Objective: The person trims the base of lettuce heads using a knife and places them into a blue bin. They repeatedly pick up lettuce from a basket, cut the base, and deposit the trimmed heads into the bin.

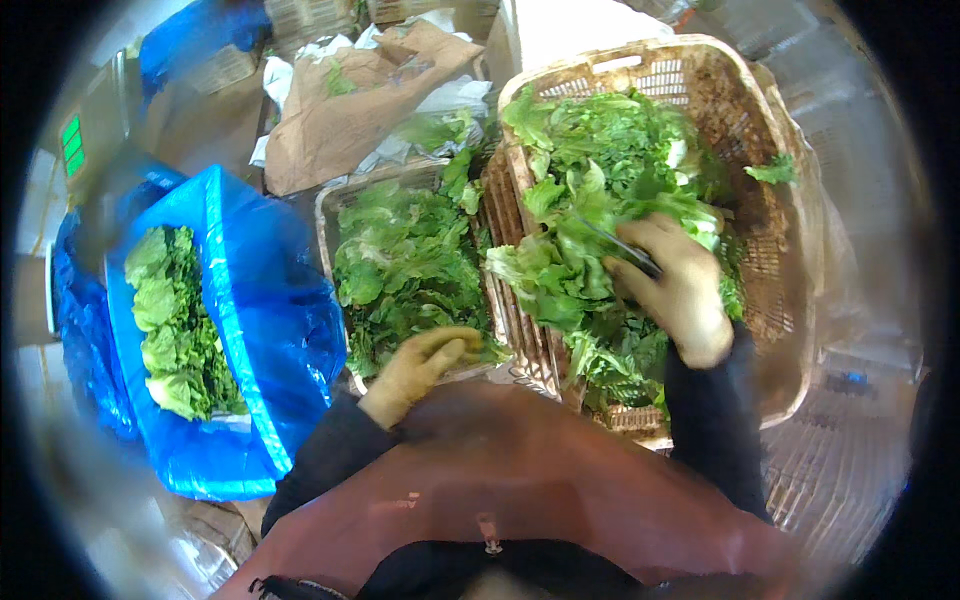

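My right hand (675,281), in a pale glove, grips a knife (622,244) over the leafy lettuce (592,180) heaped in the tilted, dirt-stained plastic crate (776,300). Its blade points up and left, among the leaves. My gloved left hand (427,367) hovers at the near edge of a lower crate (324,225) holding loose green leaves (405,240). The fingers are loosely curved and blurred at the tips, with nothing visible in them. To the left, lettuce heads (169,315) stand in a row inside a container lined with a blue plastic bag (262,247).
Brown paper (360,90) with torn white edges covers something behind the lower crate. A white box (577,30) stands beyond the tilted crate. A lit green display (73,146) is at far left. A loose leaf (772,170) clings to the tilted crate's right wall.
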Tool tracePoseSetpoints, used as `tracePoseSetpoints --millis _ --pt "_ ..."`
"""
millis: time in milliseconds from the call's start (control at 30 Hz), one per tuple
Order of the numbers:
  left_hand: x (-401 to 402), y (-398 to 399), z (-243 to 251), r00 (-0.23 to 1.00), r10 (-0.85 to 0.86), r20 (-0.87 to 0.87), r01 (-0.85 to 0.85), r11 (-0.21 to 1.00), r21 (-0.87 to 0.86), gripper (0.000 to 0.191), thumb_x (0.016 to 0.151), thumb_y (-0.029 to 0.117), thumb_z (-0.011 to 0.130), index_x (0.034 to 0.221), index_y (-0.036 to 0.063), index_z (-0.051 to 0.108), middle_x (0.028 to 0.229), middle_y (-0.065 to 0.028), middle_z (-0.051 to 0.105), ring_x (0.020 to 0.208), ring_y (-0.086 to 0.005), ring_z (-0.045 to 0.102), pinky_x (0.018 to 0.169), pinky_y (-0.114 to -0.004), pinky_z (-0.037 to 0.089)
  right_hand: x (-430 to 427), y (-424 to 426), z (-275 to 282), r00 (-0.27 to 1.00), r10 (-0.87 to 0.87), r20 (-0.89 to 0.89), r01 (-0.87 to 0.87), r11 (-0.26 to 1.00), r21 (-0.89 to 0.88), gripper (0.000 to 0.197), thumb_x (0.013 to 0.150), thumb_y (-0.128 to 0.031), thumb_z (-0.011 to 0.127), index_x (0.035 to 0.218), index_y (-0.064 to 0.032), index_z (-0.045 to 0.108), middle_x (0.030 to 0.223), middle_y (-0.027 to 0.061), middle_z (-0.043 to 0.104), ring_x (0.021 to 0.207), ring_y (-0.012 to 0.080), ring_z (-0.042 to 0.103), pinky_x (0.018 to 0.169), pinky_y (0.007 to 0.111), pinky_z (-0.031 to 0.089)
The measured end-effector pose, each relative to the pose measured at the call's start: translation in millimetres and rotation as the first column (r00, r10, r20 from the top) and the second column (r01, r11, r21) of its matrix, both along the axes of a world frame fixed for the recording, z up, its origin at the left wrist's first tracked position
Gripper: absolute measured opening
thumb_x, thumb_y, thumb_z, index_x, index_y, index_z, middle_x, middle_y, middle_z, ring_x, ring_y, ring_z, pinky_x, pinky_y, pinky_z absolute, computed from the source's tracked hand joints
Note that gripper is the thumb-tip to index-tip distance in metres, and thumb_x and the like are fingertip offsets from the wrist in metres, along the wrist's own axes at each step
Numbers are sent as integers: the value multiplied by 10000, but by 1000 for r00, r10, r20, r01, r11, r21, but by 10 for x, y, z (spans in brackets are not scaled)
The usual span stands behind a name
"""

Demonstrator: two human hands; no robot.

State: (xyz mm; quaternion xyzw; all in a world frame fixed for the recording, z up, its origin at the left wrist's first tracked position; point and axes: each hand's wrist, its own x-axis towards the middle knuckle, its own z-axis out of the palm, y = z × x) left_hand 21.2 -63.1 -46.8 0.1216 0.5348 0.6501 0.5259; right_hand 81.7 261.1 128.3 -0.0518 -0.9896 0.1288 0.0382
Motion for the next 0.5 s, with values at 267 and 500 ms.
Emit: tracePoseSetpoints --millis 267,500 --pt "-329 196 -31 841 239 485 -364 914 181 694 967 505 625 1490 76 472 1443 -118 570 1264 -232 593 1082 -422 480 397 -864 -141 851 340 401 55 702 -710 362 827 -62 752 1186 -62 713 1064 143 729 985 286 700 884 371 540" --pt "-260 -242 477 978 194 71 -204 842 500 922 777 185 873 1543 51 376 1489 -86 522 1342 -238 521 1115 -415 459 95 -833 -296 963 257 -85 -265 961 -85 638 747 -10 666 1368 -133 581 1199 99 686 966 302 705 772 398 577"
